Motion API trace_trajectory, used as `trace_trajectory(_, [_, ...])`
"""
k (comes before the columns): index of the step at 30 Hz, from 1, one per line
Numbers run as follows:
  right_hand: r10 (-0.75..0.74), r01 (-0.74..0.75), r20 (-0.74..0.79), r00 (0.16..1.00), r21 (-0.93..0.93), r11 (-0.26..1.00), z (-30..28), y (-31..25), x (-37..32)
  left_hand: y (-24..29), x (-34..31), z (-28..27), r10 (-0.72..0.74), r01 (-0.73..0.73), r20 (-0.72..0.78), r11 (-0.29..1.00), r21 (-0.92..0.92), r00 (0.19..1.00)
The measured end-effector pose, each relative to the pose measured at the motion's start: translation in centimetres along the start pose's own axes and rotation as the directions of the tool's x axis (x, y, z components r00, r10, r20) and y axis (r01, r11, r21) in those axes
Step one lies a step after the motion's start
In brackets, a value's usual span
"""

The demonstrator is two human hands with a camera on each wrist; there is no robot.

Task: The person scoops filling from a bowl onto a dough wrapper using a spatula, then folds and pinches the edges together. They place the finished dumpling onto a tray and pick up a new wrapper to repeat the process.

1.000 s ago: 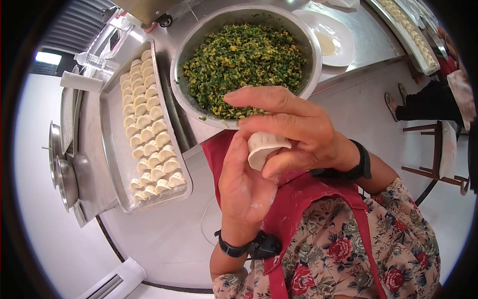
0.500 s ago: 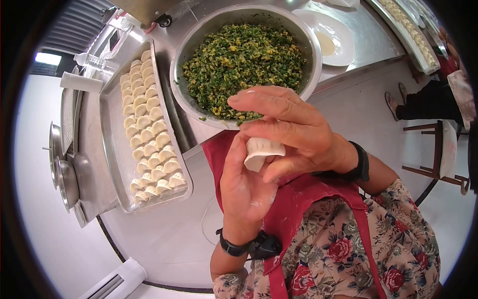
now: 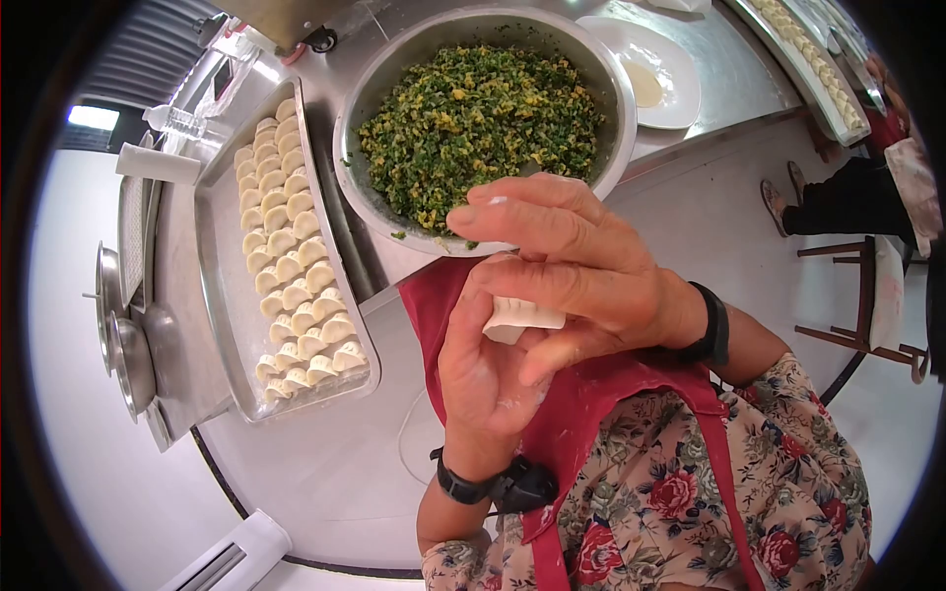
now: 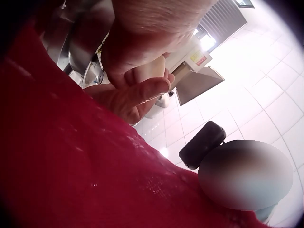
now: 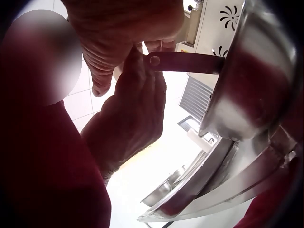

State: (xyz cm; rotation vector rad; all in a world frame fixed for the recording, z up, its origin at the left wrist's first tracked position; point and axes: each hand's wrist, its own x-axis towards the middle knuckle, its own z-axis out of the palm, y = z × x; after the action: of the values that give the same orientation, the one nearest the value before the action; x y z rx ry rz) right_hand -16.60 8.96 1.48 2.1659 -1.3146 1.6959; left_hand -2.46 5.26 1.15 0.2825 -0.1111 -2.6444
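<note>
A pale, pleated dumpling (image 3: 522, 315) is held between both hands in front of the red apron, partly covered by fingers. My left hand (image 3: 485, 369) cups it from the left, its thumb and fingertips at the far edge. From the right, my right hand (image 3: 606, 276) reaches over and pinches the dough, thumb below and fingers above. In the left wrist view, the smooth side of the dumpling (image 4: 151, 71) shows between my left hand (image 4: 152, 28) and my right hand (image 4: 135, 97). Fingers hide the dumpling's far edge.
Just beyond the hands stands a steel bowl (image 3: 345, 187) of chopped green and yellow filling. Left of it, a metal tray (image 3: 222, 295) bears rows of dumplings. A white plate (image 3: 680, 94) holds a round wrapper. In the right wrist view, a flat handle (image 5: 185, 61) spans toward the bowl.
The right fingers have come down and leftward over the dumpling, so less of it shows. Both hands stay together in nearly the same place.
</note>
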Motion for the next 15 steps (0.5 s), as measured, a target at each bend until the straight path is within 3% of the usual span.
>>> trace_trajectory(7, [0.032,-0.032,0.013,0.999,0.026,0.999,-0.2,-0.11,-0.14,-0.23,0.06,-0.05,0.012,-0.012,0.001,0.998,-0.057,1.0])
trace_trajectory(12, [-0.079,0.079,0.025,0.997,-0.021,0.997,-0.02,0.23,-0.11,-0.22,0.32,-0.67,-0.028,0.038,0.13,0.997,-0.071,0.991])
trace_trajectory(15, [-0.088,0.092,0.068,0.994,-0.052,0.994,-0.49,0.03,-0.02,-0.3,0.07,0.08,-0.06,0.07,0.053,0.977,-0.204,0.997])
